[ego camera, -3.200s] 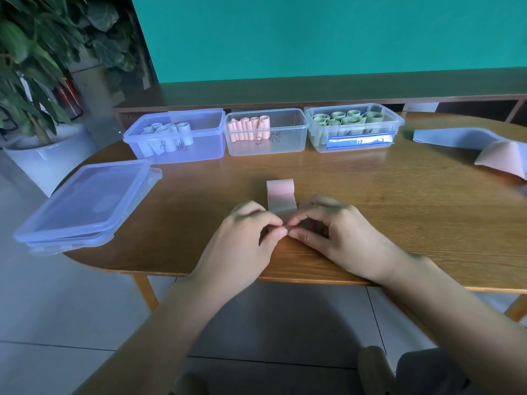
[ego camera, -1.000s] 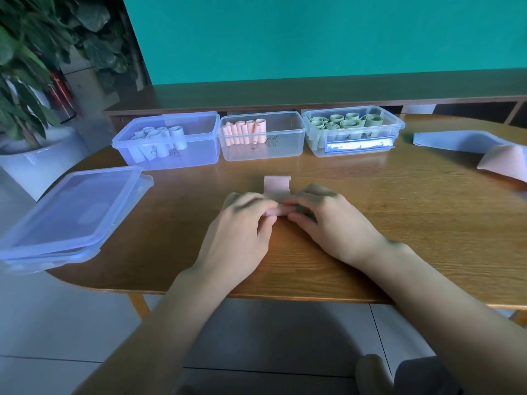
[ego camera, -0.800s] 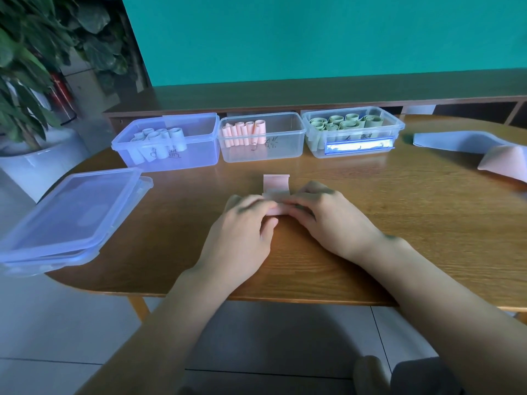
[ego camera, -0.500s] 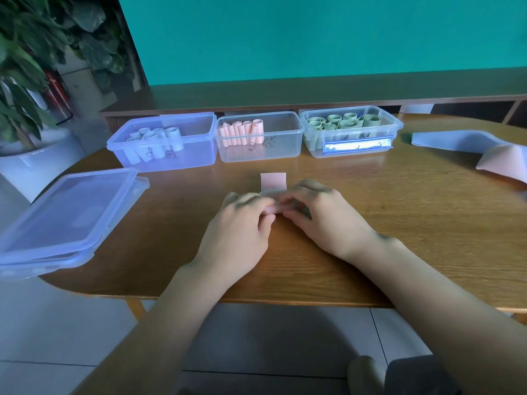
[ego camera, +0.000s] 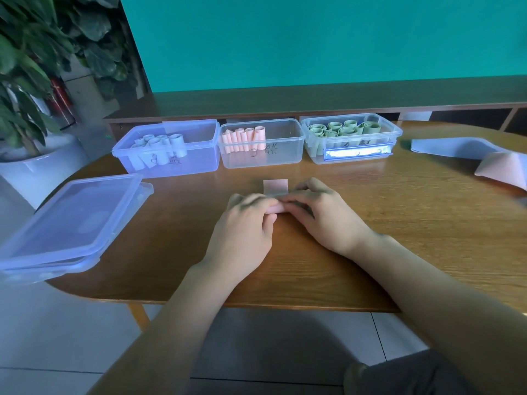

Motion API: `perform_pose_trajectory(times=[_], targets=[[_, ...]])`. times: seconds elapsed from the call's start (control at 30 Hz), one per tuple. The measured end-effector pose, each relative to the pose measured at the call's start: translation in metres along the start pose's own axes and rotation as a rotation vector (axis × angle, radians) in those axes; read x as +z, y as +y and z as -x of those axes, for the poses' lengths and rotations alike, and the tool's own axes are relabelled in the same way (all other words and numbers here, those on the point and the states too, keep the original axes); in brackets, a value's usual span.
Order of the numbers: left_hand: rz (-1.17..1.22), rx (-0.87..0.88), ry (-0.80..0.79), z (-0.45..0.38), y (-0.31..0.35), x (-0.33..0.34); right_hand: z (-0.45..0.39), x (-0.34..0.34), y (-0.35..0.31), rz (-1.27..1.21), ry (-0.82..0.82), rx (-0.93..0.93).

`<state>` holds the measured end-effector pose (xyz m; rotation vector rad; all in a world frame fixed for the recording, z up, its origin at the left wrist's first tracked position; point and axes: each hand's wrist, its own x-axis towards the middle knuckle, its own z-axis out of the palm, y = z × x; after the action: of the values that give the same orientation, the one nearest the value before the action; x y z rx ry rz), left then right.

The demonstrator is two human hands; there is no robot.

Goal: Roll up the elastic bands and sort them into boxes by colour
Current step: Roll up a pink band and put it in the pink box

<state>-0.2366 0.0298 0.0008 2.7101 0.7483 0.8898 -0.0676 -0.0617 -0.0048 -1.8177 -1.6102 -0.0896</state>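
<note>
A pink elastic band (ego camera: 275,187) lies on the wooden table (ego camera: 399,223), its near end wound into a roll between my hands. My left hand (ego camera: 245,223) and my right hand (ego camera: 319,212) both pinch that roll with curled fingers; only a short flat tail shows beyond them. Three clear boxes stand in a row at the back: the left box (ego camera: 168,163) with white rolls, the middle box (ego camera: 285,155) with pink rolls, the right box (ego camera: 353,155) with green rolls.
Stacked box lids (ego camera: 68,223) overhang the table's left edge. Loose bands, a pale blue one (ego camera: 450,146) and a pink one (ego camera: 504,169), lie at the far right. A potted plant (ego camera: 25,81) stands on the floor to the left. A low shelf runs behind the table.
The roll has grown and moved away from me. The flat pink tail beyond my fingers is shorter than 3.2 s ago. Both hands have crept forward with it.
</note>
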Motion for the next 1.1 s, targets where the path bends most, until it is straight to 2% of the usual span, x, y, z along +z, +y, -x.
perform_pose_trajectory(times=[0.27,0.43,0.8,0.97,1.1], targets=[[0.011,0.009,-0.032,-0.002,0.002,0.000,-0.005,-0.001,0.004,0.011,-0.002,-0.029],[0.006,0.023,0.052,-0.004,-0.003,0.003,-0.009,0.000,0.006,0.009,-0.018,-0.014],[-0.038,-0.034,-0.077,-0.023,-0.014,0.011,-0.016,0.000,0.010,0.037,-0.035,0.002],[-0.018,-0.004,0.005,-0.030,-0.015,0.013,-0.023,0.000,0.014,0.010,-0.069,0.007],[-0.023,0.002,-0.015,-0.035,-0.017,0.014,-0.027,0.000,0.014,0.030,-0.081,0.026]])
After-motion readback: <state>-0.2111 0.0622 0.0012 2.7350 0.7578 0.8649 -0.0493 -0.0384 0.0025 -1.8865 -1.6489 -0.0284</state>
